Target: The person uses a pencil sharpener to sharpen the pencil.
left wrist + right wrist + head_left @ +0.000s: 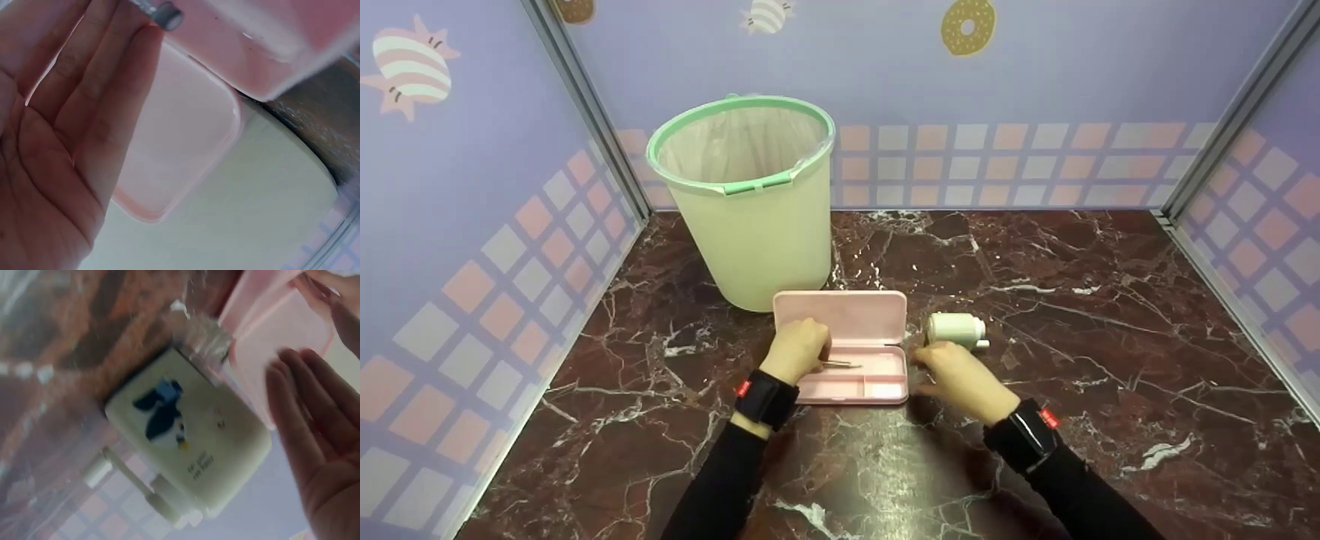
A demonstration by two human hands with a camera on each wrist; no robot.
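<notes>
A pink pencil case [840,397] lies with its lid [870,315] raised, its tray split into compartments. My left hand [801,349] is over the case's left side. It pinches a slim pencil-like stick [840,364] with a grey end [169,16] showing in the left wrist view; its exact kind is unclear. Right of the case lies a pale green crank pencil sharpener [952,330], whose dark blue cartoon and crank handle [132,475] show in the right wrist view. My right hand [960,379] is just in front of it, fingers fairly straight, apparently holding nothing.
A tall pale bin [757,240] with a green rim and a clear liner stands behind the case. The dark red marble-patterned tabletop [1110,360] has small white bits near the bin. Patterned purple panels [1072,90] enclose the back and sides.
</notes>
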